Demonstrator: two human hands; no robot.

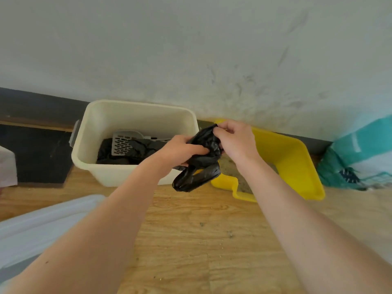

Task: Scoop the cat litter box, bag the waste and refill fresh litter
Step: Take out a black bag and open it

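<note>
Both hands are raised in front of me, over the wooden plank floor (201,240). I see the crumpled black plastic bag (199,172) held between them, off the floor, its loose lower loop hanging down.

The left hand (182,148) has its fingers curled around the bag's middle. The right hand (235,141) pinches the top edge between thumb and fingertips, just beside the left hand.

The bag hangs in the gap between two containers. To its left is the cream rectangular plastic tub (84,132). Inside it a grey slotted plastic scoop (125,143) lies on more black plastic (118,158). To its right is the yellow plastic litter box (297,162), against the wall, with sandy litter (244,185) showing past my right forearm.

At far right is a teal and white striped sack (364,149). At lower left is a translucent plastic lid (42,225).
</note>
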